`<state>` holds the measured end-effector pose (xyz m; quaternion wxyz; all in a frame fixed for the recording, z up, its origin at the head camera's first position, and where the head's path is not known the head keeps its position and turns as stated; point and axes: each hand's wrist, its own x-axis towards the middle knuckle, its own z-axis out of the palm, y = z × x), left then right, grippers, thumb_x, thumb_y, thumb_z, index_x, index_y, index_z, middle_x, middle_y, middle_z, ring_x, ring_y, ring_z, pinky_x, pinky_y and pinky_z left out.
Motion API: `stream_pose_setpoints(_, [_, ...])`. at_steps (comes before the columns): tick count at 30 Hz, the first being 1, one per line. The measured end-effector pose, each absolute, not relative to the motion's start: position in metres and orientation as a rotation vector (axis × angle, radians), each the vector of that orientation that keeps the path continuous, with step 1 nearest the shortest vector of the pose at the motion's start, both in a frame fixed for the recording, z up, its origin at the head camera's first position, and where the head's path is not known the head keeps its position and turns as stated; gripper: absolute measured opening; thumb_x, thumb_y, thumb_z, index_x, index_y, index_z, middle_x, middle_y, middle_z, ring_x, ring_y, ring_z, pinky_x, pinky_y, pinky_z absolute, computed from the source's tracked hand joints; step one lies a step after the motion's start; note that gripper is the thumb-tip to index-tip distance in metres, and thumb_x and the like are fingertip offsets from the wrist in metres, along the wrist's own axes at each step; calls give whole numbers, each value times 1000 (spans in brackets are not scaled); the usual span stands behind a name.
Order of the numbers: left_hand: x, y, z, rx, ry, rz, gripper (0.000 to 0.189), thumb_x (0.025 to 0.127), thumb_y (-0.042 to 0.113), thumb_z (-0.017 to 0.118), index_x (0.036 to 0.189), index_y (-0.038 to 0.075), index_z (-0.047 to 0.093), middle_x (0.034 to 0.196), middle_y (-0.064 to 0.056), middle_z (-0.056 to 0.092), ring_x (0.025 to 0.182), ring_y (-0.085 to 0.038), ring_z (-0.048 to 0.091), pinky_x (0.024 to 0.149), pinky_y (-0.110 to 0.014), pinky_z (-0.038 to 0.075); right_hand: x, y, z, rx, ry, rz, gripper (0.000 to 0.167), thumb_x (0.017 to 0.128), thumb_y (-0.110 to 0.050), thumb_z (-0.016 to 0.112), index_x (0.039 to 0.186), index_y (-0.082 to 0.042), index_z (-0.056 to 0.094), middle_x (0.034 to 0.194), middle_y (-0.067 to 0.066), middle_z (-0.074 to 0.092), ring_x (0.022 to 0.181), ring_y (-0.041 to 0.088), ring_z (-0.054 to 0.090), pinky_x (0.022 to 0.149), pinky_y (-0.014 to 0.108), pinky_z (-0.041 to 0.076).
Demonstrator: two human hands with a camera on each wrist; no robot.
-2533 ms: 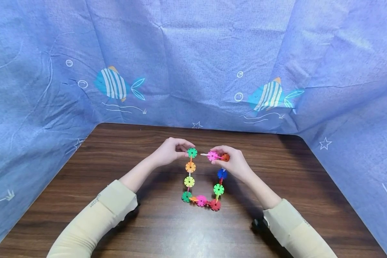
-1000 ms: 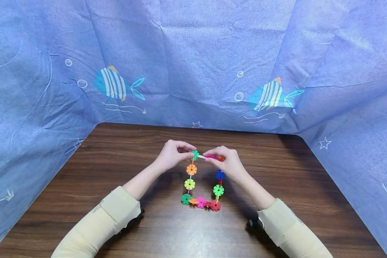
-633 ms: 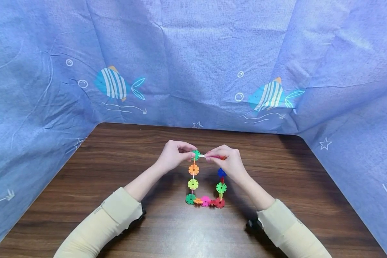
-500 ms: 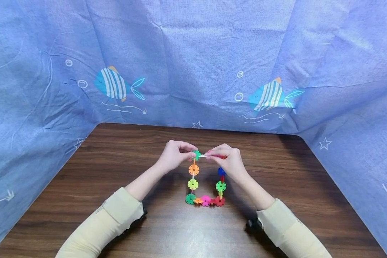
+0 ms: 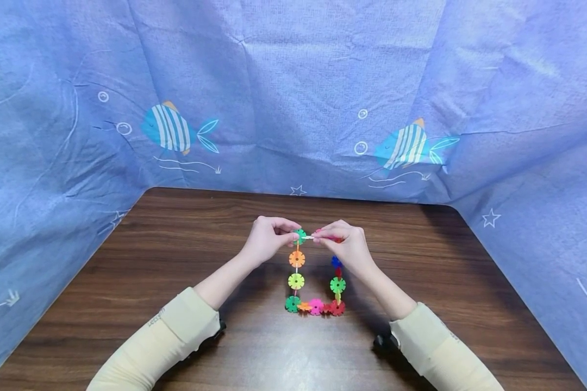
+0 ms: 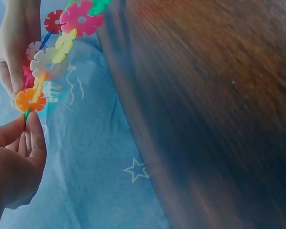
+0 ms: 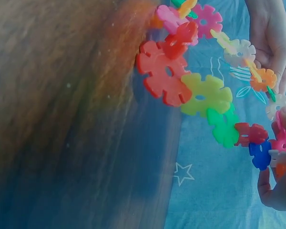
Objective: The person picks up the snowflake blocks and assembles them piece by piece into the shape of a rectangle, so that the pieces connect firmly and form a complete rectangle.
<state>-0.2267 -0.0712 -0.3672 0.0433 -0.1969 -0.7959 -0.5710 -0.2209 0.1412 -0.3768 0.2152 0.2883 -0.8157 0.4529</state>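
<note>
A loop of notched plastic snowflake discs, slotted together, hangs between the two hands over the table. My left hand (image 5: 266, 239) pinches the green disc (image 5: 300, 235) at the loop's top left corner. Below it run an orange disc (image 5: 297, 259) and a yellow disc (image 5: 295, 281). From the right, my right hand (image 5: 351, 247) pinches a pink disc (image 7: 285, 144), mostly covered by its fingers in the head view. A white disc (image 7: 278, 107) sticks out from the pink one, its edge right at the green disc. A blue disc (image 7: 260, 155) hangs below the right hand.
The brown wooden table (image 5: 186, 228) lies under both forearms. Behind and beside it hangs a blue cloth (image 5: 293, 81) with printed fish and stars. A dark wrist strap (image 5: 382, 341) shows under the right cuff, another under the left.
The white disc, apart from the green one at first, has come up to its edge. Both hands have drawn together, and the loop has shifted slightly right.
</note>
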Motion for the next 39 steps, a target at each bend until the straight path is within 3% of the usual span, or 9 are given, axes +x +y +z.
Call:
stream_pose_setpoints(3, [-227, -72, -366, -607, -2451, -1733, 16, 80, 5, 74, 95, -1, 73, 78, -13, 72, 66, -34, 69, 59, -30, 56, -221, 144, -378, 803, -2299, 1247, 15, 75, -16, 79, 90, -14, 77, 85, -2, 72, 78, 10, 62, 62, 26, 52])
stream_pose_setpoints(8, [-228, -74, -364, -609, -2458, -1718, 15, 80, 3, 73, 94, 0, 72, 78, -12, 72, 66, -31, 69, 60, -35, 57, -222, 148, -378, 803, -2342, 1223, 36, 76, -22, 79, 111, -17, 70, 98, -1, 72, 76, 10, 62, 60, 21, 51])
stream_pose_setpoints(12, [-229, -78, -362, -572, -2461, -1734, 15, 81, 3, 72, 95, -1, 72, 79, -13, 71, 66, -27, 70, 59, -28, 57, -224, 154, -378, 787, -2355, 1214, 51, 75, -23, 80, 123, -17, 62, 107, 2, 70, 92, 17, 65, 72, 25, 51])
stream_pose_setpoints(15, [-230, -83, -360, -540, -2445, -1771, 16, 81, 2, 72, 96, -2, 71, 80, -16, 71, 66, -24, 70, 60, -30, 57, -223, 163, -378, 768, -2353, 1231, 54, 77, -20, 79, 126, -16, 59, 112, 5, 68, 103, 20, 63, 82, 33, 51])
stream_pose_setpoints(19, [-231, -90, -357, -515, -2430, -1769, 15, 81, 3, 72, 96, -1, 71, 82, -16, 71, 64, -21, 69, 62, -33, 57, -215, 172, -372, 737, -2359, 1270, 51, 78, -13, 77, 126, -10, 59, 113, 9, 67, 102, 23, 63, 83, 44, 51])
stream_pose_setpoints(24, [-233, -99, -355, -494, -2393, -1746, 16, 81, 5, 73, 96, 1, 71, 85, -15, 72, 69, -29, 70, 62, -31, 57, -217, 188, -388, 697, -2477, 1252, 44, 80, -21, 76, 120, -14, 62, 113, 4, 67, 103, 21, 63, 83, 41, 52])
stream_pose_setpoints(32, [-240, -112, -357, -435, -2331, -1755, 16, 81, 3, 73, 96, -1, 71, 86, -18, 71, 70, -33, 69, 63, -35, 57, -215, 196, -407, 807, -2680, 1194, 31, 80, -20, 76, 107, -8, 66, 103, 7, 69, 95, 23, 63, 79, 43, 53])
stream_pose_setpoints(39, [-245, -121, -360, -404, -2297, -1783, 20, 81, 6, 73, 99, -2, 70, 88, -22, 70, 68, -28, 69, 62, -28, 57, -221, 194, -419, 952, -2764, 1128, 26, 80, -16, 76, 104, -8, 67, 99, 5, 69, 94, 22, 65, 80, 41, 53])
